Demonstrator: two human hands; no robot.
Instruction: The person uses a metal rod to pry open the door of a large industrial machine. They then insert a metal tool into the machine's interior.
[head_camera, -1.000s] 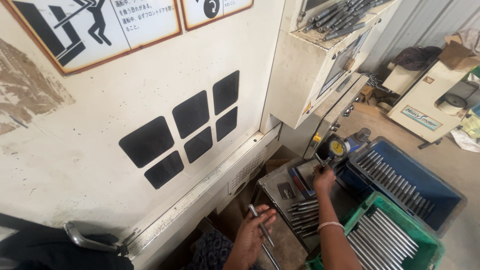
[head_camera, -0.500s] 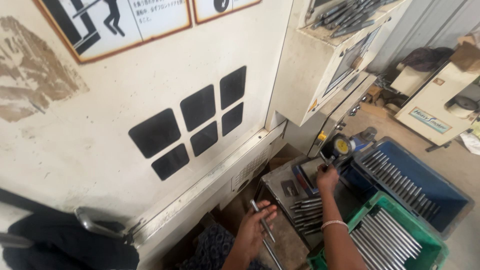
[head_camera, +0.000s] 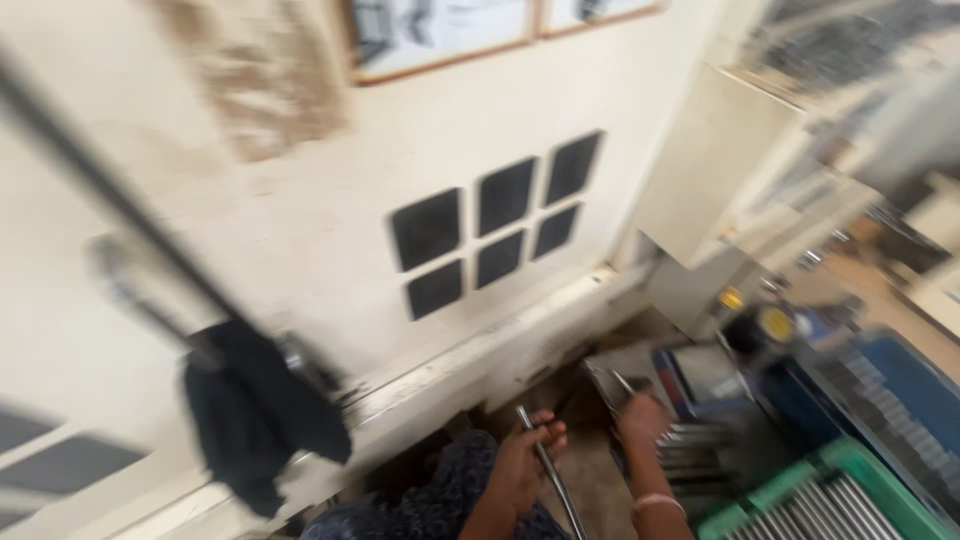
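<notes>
The head view is blurred by motion. My left hand (head_camera: 527, 458) is closed round a thin metal rod (head_camera: 548, 470) that runs down towards the bottom edge. To its right, my right hand (head_camera: 642, 418) rests on a grey metal tray (head_camera: 700, 372) and seems to pinch another short rod (head_camera: 622, 381) at its tip. A pale bangle sits on my right wrist. Both hands are low in the frame, in front of a large cream machine panel (head_camera: 330, 230).
A green crate (head_camera: 850, 500) of metal rods stands at the bottom right, with a blue tray (head_camera: 900, 400) of rods beyond it. A dark cloth (head_camera: 250, 410) hangs on the panel at left. Six black squares (head_camera: 495, 225) mark the panel.
The view has swung left and blurred. My right hand has drawn back from the far tray towards me. My left hand still holds its rod.
</notes>
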